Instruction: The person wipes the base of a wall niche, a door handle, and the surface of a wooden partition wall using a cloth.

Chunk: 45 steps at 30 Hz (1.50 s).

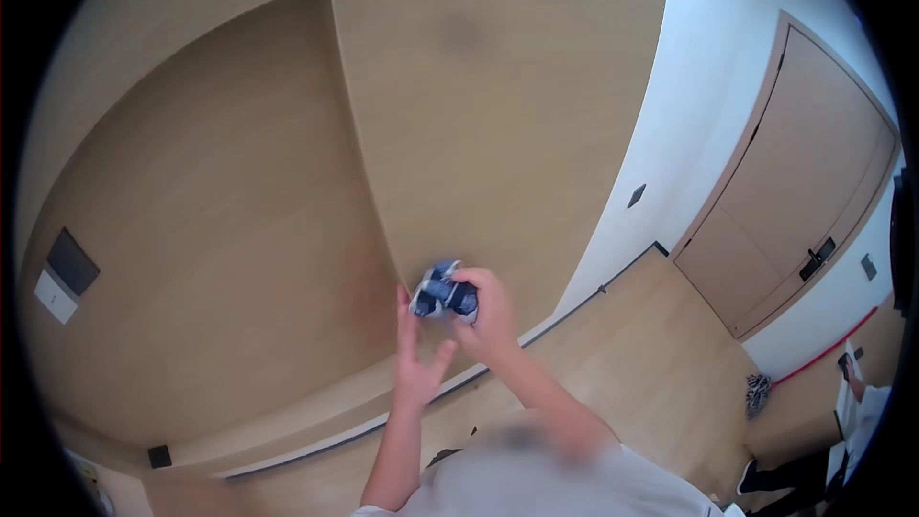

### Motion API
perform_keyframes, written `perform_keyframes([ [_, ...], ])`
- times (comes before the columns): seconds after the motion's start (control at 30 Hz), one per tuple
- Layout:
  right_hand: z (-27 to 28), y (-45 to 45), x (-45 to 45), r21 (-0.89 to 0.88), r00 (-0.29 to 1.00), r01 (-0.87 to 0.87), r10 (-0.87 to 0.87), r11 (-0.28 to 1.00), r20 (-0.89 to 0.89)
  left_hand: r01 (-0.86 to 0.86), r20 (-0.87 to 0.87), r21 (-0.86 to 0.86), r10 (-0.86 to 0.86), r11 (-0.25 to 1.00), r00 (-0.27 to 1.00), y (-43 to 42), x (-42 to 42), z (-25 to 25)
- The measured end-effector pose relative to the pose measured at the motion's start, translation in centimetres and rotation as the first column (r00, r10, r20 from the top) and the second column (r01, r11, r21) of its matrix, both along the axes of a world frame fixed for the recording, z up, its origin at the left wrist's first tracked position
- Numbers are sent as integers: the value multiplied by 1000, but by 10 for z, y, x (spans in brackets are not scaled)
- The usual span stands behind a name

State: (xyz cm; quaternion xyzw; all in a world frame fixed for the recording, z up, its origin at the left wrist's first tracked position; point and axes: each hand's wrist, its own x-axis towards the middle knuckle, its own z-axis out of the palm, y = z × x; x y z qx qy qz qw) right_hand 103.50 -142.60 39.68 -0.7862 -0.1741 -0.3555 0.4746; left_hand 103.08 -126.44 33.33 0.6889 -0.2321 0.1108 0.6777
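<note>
A crumpled blue, navy and white checked cloth (pixel 443 291) is bunched up in my right hand (pixel 489 318), whose fingers and thumb wrap its right side. The cloth lies over the lower part of a vertical edge where the raised wood-look panel (pixel 498 115) meets a recessed brown panel (pixel 239 191). Just to the left and below is my left hand (pixel 419 373), open, with fingers stretched upward and thumb apart. Its fingertips are close to the cloth's left side; whether they touch the cloth or the panel I cannot tell.
On the right are a wooden door (pixel 795 172) and a white wall with a switch plate (pixel 637 196). A mop (pixel 757 394) with a red handle leans near another person (pixel 866 431) at lower right. A dark plate (pixel 73 261) and a white card (pixel 56 298) are at far left.
</note>
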Motion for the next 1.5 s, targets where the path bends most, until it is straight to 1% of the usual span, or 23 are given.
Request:
perform_keyframes([
  [0.03,-3,4,-11,9,982,-120,120,993,-147,39,12,105,-41,994,999,3,-7,-4],
  [0.07,-11,7,-14,99,964,-156,173,983,-201,83,13,210,-87,974,996,6,-16,-10],
  [0.1,-20,10,-14,194,941,-183,229,964,-249,112,-14,193,-112,975,994,6,-19,-12],
  [0.13,-24,13,-13,286,915,-205,287,936,-283,127,-24,144,-125,981,992,7,-18,-13],
  [0.23,-16,17,-28,425,859,-226,385,876,-338,138,-40,-49,-140,989,989,11,-23,-14],
  [0.33,-4,22,-41,473,824,-242,436,847,-360,190,-116,-203,-216,961,969,17,-31,-2],
  [0.37,-4,25,-42,422,845,-203,376,884,-380,186,-142,-242,-225,952,964,18,-30,-3],
  [0.47,-8,34,-36,289,889,-117,230,950,-396,160,-116,-173,-181,972,977,26,-33,2],
  [0.53,-18,31,-30,244,904,-75,170,967,-394,75,-81,-121,-85,990,993,37,-26,8],
  [0.6,-18,29,-30,127,985,85,-64,988,-159,30,-16,-81,-31,996,999,42,-17,17],
  [0.67,-3,27,-20,44,971,225,-228,973,74,11,85,-55,-7,998,996,44,-8,32],
  [0.73,9,34,-9,-13,916,329,-316,944,245,87,34,-66,-85,994,996,31,11,4],
  [0.83,1,52,22,80,899,230,-243,970,365,161,-5,-90,-162,983,987,6,16,-8],
  [0.87,-2,53,29,61,883,245,-248,968,399,183,-20,-102,-186,978,982,-1,15,-11],
  [0.9,-3,53,32,42,867,263,-255,964,428,224,-2,-179,-228,958,974,-6,15,-11],
  [1.03,-4,44,44,-55,795,324,-240,945,557,99,-77,-168,-113,981,991,-7,16,-26],
  [1.1,0,32,47,-107,755,354,-216,929,620,73,-83,-260,-97,963,992,-10,17,-29],
  [1.13,2,27,47,-112,758,353,-214,929,616,60,-83,-303,-90,951,993,-11,19,-25],
  [1.17,3,23,47,-116,760,351,-210,929,614,63,6,-295,-64,954,998,-13,21,-21],
  [1.2,4,19,46,-121,762,348,-206,930,613,20,72,-255,-2,967,997,-12,23,-16],
  [1.27,6,-1,47,-38,770,397,-310,917,558,-78,205,-180,115,980,972,-18,28,-6],
  [1.37,1,-50,61,42,766,454,-413,890,492,-128,36,-293,145,947,989,-35,24,24],
  [1.5,4,-130,78,68,766,506,-485,860,421,-272,-29,-319,278,908,960,-39,45,-10],
])
